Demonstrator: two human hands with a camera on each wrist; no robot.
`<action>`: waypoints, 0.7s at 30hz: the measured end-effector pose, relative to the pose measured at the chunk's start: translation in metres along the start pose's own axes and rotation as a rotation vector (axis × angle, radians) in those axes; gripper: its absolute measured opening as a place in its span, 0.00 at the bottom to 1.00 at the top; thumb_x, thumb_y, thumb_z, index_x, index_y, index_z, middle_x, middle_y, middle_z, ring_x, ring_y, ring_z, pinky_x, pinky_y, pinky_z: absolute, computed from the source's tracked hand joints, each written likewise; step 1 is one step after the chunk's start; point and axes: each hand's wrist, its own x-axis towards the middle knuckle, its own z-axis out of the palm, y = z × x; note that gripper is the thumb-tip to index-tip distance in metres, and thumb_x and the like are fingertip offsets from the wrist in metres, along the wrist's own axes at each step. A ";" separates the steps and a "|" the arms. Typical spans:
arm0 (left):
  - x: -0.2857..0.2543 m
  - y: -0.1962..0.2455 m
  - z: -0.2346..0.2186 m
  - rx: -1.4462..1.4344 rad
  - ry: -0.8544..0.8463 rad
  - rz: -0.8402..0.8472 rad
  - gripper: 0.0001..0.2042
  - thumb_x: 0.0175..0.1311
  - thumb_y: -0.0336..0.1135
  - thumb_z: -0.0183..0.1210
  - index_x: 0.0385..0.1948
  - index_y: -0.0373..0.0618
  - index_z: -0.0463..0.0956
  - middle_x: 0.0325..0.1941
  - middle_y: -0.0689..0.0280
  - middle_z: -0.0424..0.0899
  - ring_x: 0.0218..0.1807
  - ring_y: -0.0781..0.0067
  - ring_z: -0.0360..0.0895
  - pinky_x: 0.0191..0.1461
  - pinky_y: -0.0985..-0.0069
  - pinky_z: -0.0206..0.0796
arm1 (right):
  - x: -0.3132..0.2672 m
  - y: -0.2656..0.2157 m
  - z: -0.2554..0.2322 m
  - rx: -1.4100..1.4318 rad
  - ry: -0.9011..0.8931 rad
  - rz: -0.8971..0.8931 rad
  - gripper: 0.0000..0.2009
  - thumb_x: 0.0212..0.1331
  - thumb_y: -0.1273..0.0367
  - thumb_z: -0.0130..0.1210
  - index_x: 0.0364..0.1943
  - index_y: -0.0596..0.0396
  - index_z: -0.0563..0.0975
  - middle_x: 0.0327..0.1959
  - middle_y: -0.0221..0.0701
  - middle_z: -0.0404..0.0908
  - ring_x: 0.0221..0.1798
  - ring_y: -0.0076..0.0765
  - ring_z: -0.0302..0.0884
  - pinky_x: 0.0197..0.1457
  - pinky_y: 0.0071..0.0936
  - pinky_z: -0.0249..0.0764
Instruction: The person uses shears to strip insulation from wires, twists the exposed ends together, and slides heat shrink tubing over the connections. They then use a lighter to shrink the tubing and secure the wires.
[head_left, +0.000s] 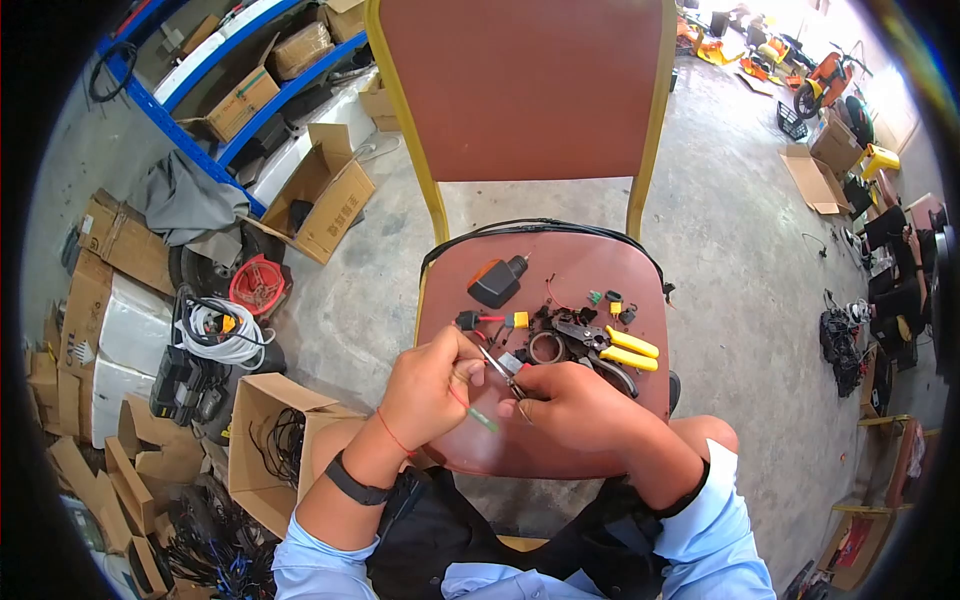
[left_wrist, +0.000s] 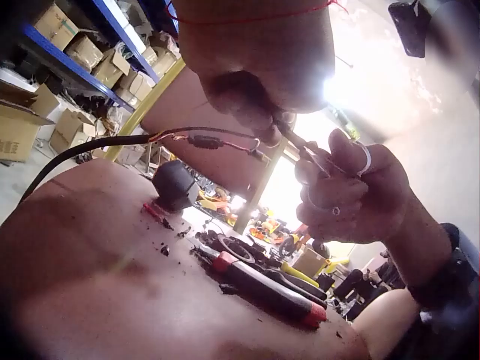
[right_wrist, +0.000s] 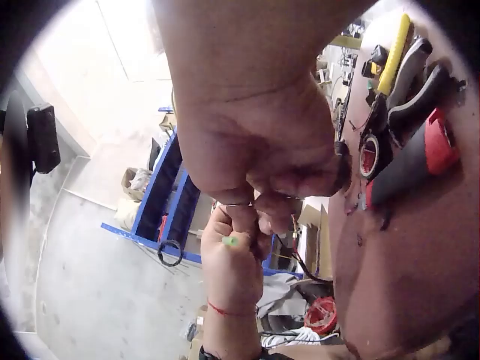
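Observation:
My left hand [head_left: 435, 385] pinches a thin green tube [head_left: 483, 418], whose end sticks out below the fingers. Small metal scissors [head_left: 497, 362] are gripped in my right hand [head_left: 570, 400], their blades pointing at the left fingertips. In the left wrist view, a finger loop of the scissors shows at the right hand [left_wrist: 360, 191]. Just beyond the left hand lies a yellow connector [head_left: 517, 320] on red wires. The right wrist view shows the green tube [right_wrist: 231, 241] end-on; the blades are hidden there behind the hands.
On the chair seat [head_left: 465, 450] lie yellow-handled wire strippers [head_left: 628, 348], a tape roll [head_left: 546, 348], a black-and-orange device [head_left: 497, 282] and a red-and-black-handled tool [left_wrist: 270, 289]. The chair's backrest [head_left: 520, 90] rises behind. An open cardboard box [head_left: 265, 455] stands left of my legs.

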 end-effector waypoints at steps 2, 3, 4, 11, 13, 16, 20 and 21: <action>0.001 0.001 -0.001 -0.203 -0.022 -0.137 0.03 0.68 0.23 0.56 0.34 0.41 0.71 0.24 0.65 0.82 0.27 0.74 0.81 0.31 0.76 0.72 | -0.004 -0.010 -0.006 0.040 -0.009 0.059 0.12 0.63 0.66 0.58 0.43 0.61 0.80 0.31 0.44 0.82 0.36 0.40 0.80 0.45 0.36 0.73; 0.001 0.001 -0.002 -0.305 -0.033 -0.206 0.03 0.68 0.25 0.56 0.35 0.42 0.71 0.24 0.65 0.82 0.28 0.74 0.81 0.31 0.76 0.71 | -0.004 -0.008 -0.006 0.117 0.041 0.043 0.11 0.63 0.66 0.58 0.42 0.62 0.81 0.31 0.42 0.82 0.36 0.36 0.79 0.44 0.34 0.73; 0.001 -0.001 -0.002 -0.393 -0.046 -0.208 0.02 0.70 0.25 0.55 0.35 0.42 0.71 0.26 0.66 0.82 0.29 0.76 0.80 0.32 0.78 0.71 | -0.003 -0.006 -0.005 0.195 0.091 0.027 0.11 0.63 0.67 0.58 0.42 0.62 0.81 0.30 0.39 0.82 0.36 0.32 0.78 0.44 0.32 0.73; 0.001 -0.009 -0.004 -0.815 -0.120 -0.099 0.02 0.73 0.28 0.54 0.40 0.41 0.72 0.36 0.62 0.82 0.36 0.77 0.78 0.41 0.79 0.73 | 0.008 0.014 0.005 0.417 0.264 -0.153 0.14 0.62 0.68 0.64 0.49 0.59 0.78 0.28 0.27 0.78 0.32 0.17 0.69 0.38 0.22 0.69; 0.000 -0.011 -0.004 -0.877 -0.128 -0.047 0.04 0.73 0.29 0.55 0.41 0.40 0.73 0.37 0.61 0.82 0.38 0.76 0.78 0.43 0.78 0.73 | 0.007 0.013 0.004 0.367 0.275 -0.158 0.16 0.61 0.68 0.65 0.51 0.58 0.78 0.30 0.26 0.79 0.32 0.17 0.70 0.38 0.21 0.69; -0.001 -0.013 -0.004 -0.893 -0.136 0.032 0.05 0.72 0.31 0.56 0.41 0.40 0.74 0.39 0.61 0.81 0.38 0.75 0.78 0.44 0.77 0.74 | 0.002 0.005 0.003 0.319 0.294 -0.182 0.16 0.60 0.69 0.65 0.51 0.57 0.78 0.32 0.27 0.81 0.33 0.18 0.71 0.39 0.22 0.71; 0.001 -0.011 -0.004 -0.846 -0.133 0.098 0.06 0.72 0.32 0.56 0.40 0.40 0.75 0.40 0.60 0.81 0.39 0.75 0.79 0.44 0.77 0.75 | 0.003 0.003 0.005 0.261 0.327 -0.265 0.17 0.59 0.69 0.67 0.51 0.56 0.79 0.34 0.23 0.82 0.34 0.14 0.72 0.38 0.16 0.68; 0.002 -0.010 -0.004 -0.835 -0.129 0.110 0.06 0.71 0.32 0.56 0.40 0.40 0.75 0.40 0.60 0.81 0.39 0.75 0.79 0.44 0.77 0.75 | 0.003 0.004 0.006 0.256 0.327 -0.279 0.16 0.59 0.69 0.67 0.51 0.55 0.79 0.34 0.21 0.82 0.34 0.12 0.71 0.36 0.14 0.65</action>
